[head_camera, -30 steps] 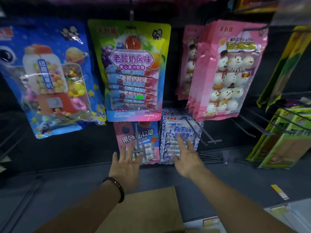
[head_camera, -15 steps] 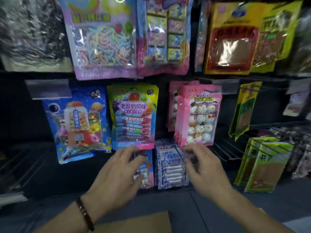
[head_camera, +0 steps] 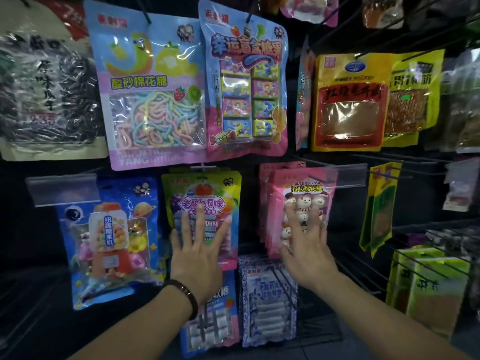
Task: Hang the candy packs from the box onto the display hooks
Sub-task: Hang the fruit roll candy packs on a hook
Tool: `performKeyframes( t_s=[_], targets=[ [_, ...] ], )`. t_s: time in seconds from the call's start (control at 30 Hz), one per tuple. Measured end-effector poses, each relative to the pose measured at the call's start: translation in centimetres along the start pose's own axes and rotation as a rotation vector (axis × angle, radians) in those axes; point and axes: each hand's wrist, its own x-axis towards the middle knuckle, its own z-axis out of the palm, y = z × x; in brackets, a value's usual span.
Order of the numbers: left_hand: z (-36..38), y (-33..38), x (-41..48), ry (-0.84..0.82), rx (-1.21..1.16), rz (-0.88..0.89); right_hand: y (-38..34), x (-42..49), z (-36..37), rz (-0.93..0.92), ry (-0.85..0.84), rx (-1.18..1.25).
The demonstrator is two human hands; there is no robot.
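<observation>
both forearms reach in from the bottom edge, and a dark bracelet (head_camera: pixel 185 294) sits on the left wrist. the left hand (head_camera: pixel 197 255) is spread wide with straight fingers and holds nothing. its fingertips lie over the front of a yellow and green fruit candy pack (head_camera: pixel 207 193), but i cannot tell if they touch it. the right hand (head_camera: pixel 309 253) is spread the same way and also holds nothing, its fingers over the front pack of a stack of pink snowman packs (head_camera: pixel 306 190). contact there is unclear too.

all the candy packs in view hang on hooks on a dark display wall. below the left hand hangs a pink pack of white chews (head_camera: pixel 215 323), and just beside it, under the right hand, a blue and white pack (head_camera: pixel 267 307). thin black wire hooks (head_camera: pixel 363 278) stick out to the right of it, near a group of green packs (head_camera: pixel 428 281).

left of the fruit pack is a blue pack with a gumball machine (head_camera: pixel 109 237), with a clear tag holder (head_camera: pixel 62 188) over its upper corner.

on the row above hang a bag of dark seeds (head_camera: pixel 44 87), a pack of pastel rope candy (head_camera: pixel 150 94), a pack of small printed boxes (head_camera: pixel 244 81) overlapping its right edge, and a yellow and red pack (head_camera: pixel 350 100).
</observation>
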Motion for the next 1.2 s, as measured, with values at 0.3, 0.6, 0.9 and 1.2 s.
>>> performKeyframes(
  t_s=[0.3,0.6,0.9,1.2],
  targets=[
    [3.0,0.3,4.2,-0.082,0.081,-0.060,-0.3,5.2,1.5,0.052,-0.086,-0.055],
    [2.5,-0.2,7.5,-0.140,0.022,-0.046,-0.5,3.9,1.9,0.028,-0.082,-0.105],
    [-2.0,-1.8,-0.7,-0.001,-0.170,0.091,-5.0,-0.1,1.3,-0.078,-0.125,-0.100],
    [-3.3,-14.4,-10.7,0.204,0.005,-0.110,-16.4,-5.2,2.3,-0.649,-0.210,-0.239]
  ],
)
